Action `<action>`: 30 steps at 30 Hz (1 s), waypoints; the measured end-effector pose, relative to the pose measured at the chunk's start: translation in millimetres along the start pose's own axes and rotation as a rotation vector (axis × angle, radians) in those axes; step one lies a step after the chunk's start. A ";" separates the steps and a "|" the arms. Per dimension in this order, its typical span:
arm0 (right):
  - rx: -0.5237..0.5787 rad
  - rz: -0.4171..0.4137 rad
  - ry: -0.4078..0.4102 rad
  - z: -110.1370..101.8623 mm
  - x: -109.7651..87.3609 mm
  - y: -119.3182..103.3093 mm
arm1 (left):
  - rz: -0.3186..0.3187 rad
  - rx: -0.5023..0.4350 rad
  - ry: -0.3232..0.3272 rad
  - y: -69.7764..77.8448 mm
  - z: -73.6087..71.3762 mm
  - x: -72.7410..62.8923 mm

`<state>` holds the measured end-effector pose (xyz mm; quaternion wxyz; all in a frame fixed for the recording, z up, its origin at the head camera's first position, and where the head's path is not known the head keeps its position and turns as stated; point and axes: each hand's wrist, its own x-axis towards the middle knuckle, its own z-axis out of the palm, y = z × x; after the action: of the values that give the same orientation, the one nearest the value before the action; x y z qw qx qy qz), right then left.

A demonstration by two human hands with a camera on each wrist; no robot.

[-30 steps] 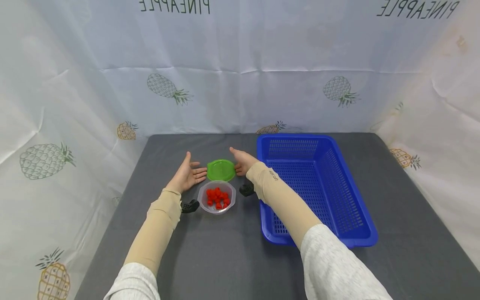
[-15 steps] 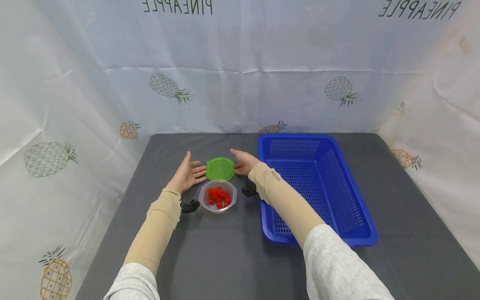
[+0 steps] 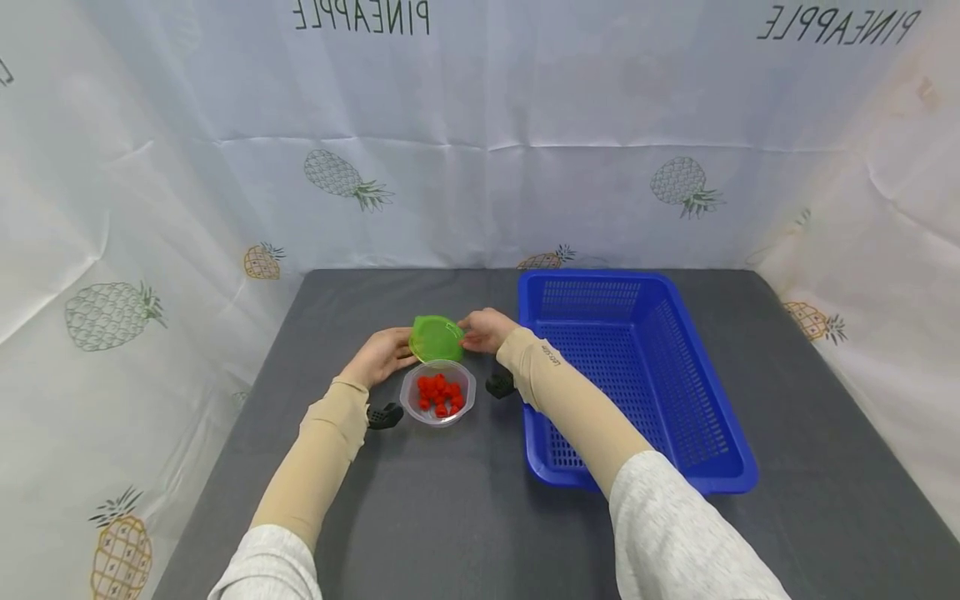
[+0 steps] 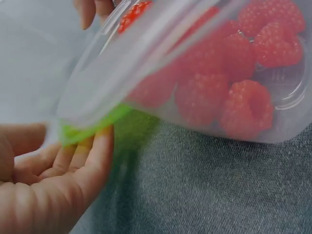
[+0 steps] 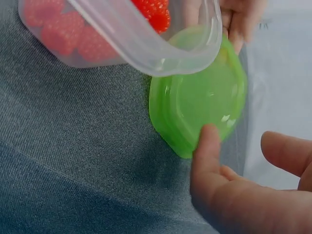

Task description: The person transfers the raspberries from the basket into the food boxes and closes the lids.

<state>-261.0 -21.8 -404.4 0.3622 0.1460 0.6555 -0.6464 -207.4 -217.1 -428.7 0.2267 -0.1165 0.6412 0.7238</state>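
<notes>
A green plastic lid (image 3: 437, 338) is tilted between my two hands, just behind a clear plastic container (image 3: 406, 403) of red raspberries (image 3: 441, 393). My left hand (image 3: 385, 353) holds the lid's left edge; in the left wrist view its fingers (image 4: 100, 151) curl under the green edge, with the thumb close by. At the lid's right edge is my right hand (image 3: 489, 330). Its index finger (image 5: 208, 146) touches the lid (image 5: 200, 102) in the right wrist view, while the thumb stands apart. The near container wall partly covers the lid in both wrist views.
A large blue plastic basket (image 3: 731, 479) stands right of the container, with my right forearm reaching over its left side. Dark grey cloth covers the table (image 3: 420, 517). White curtains (image 3: 480, 192) with printed pineapples hang behind and at both sides.
Both hands have closed in from spread fingers beside the lid to its edges. The lid, flat before, is now tilted. The container and basket stay in place.
</notes>
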 end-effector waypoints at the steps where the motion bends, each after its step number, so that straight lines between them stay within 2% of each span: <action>1: -0.001 0.004 -0.001 0.2 -0.3 0.2 | 0.000 0.027 0.011 -1.7 0.5 1.8; 5: -0.030 0.001 -0.014 1.1 -1.9 0.8 | 0.009 0.070 0.043 -7.0 0.7 6.7; 12: -0.018 0.024 -0.029 -3.0 -3.2 0.7 | 0.051 -0.052 0.087 -4.4 -2.5 6.3; 18: -0.020 -0.010 -0.050 -2.3 -4.8 -0.1 | 0.070 -0.096 0.061 0.5 -6.6 1.2; 24: -0.044 -0.076 -0.028 -6.0 -5.0 -2.5 | 0.068 -0.053 0.053 2.1 -10.1 -2.3; 30: -0.082 -0.126 -0.080 -6.8 -9.9 -4.7 | 0.054 0.040 0.026 2.2 -16.0 -7.5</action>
<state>-259.2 -13.1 -395.0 0.3523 0.0633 0.6743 -0.6458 -203.8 -234.3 -425.8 0.2013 -0.1040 0.6611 0.7153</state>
